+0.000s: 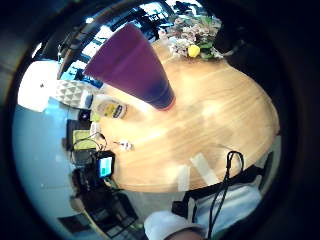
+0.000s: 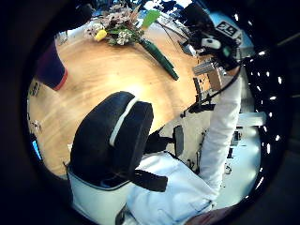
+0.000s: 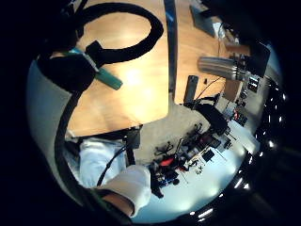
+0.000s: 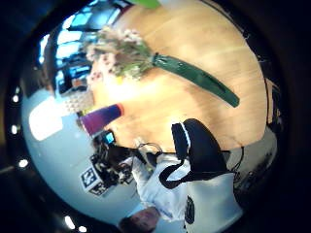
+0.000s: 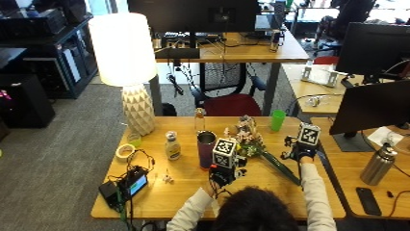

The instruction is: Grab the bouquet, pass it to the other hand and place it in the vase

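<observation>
The bouquet (image 5: 249,139) lies on the wooden table (image 5: 185,192), its pale flowers and one yellow bloom toward the far side. Its green-wrapped stems (image 5: 282,168) point toward the near right. The purple vase (image 5: 206,150) stands upright just left of the flowers. My left hand (image 5: 224,177) hovers near the vase's base, in front of the flowers, and holds nothing. My right hand (image 5: 301,153) hangs just right of the stems and is empty. The right thumb side palm view shows the whole bouquet (image 4: 121,53) lying free beyond the vase (image 4: 99,119).
A white lamp (image 5: 128,57) stands at the table's far left. Near it are a dressing bottle (image 5: 172,146), a tape roll (image 5: 125,151) and a glass bottle (image 5: 200,119). A green cup (image 5: 276,120) sits behind the bouquet. A small device with cables (image 5: 128,187) occupies the near left corner.
</observation>
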A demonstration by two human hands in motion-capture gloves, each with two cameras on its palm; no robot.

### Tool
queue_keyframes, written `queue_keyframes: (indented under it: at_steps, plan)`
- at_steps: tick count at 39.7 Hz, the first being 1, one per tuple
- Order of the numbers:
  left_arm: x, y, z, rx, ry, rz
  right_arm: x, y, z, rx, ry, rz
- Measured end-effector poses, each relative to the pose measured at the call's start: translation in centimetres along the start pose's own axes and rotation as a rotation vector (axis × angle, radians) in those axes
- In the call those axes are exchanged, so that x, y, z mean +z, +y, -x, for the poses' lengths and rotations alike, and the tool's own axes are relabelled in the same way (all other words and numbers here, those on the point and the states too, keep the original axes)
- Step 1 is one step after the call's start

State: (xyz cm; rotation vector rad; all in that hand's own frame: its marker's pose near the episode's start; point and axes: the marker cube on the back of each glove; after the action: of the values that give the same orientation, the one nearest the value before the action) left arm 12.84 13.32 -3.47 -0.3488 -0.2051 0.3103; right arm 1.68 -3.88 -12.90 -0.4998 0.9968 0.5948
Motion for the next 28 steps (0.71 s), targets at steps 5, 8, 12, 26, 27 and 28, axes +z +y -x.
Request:
queue_keyframes:
  at_steps: [5,8,12,26,27,28]
  plan:
    - [0.3,-0.1,0.1,-0.001,-0.006,0.019,3.2,4.3,0.7,0.042,-0.037,0.223]
    - [0.4,0.0,0.0,-0.002,0.0,0.032,6.1,4.2,0.4,0.062,-0.03,0.307]
    - [1.1,-0.3,0.0,0.008,-0.012,0.043,9.7,2.7,-0.5,0.15,-0.013,0.329]
    - [1.3,-0.1,-0.3,-0.01,-0.039,0.069,13.3,1.3,-0.1,0.151,0.075,0.233]
    - [1.3,-0.1,-0.3,-0.013,-0.045,0.073,13.3,1.3,0.0,0.143,0.069,0.234]
    - [1.4,-0.1,-0.3,-0.014,-0.05,0.077,13.4,1.3,0.1,0.13,0.058,0.235]
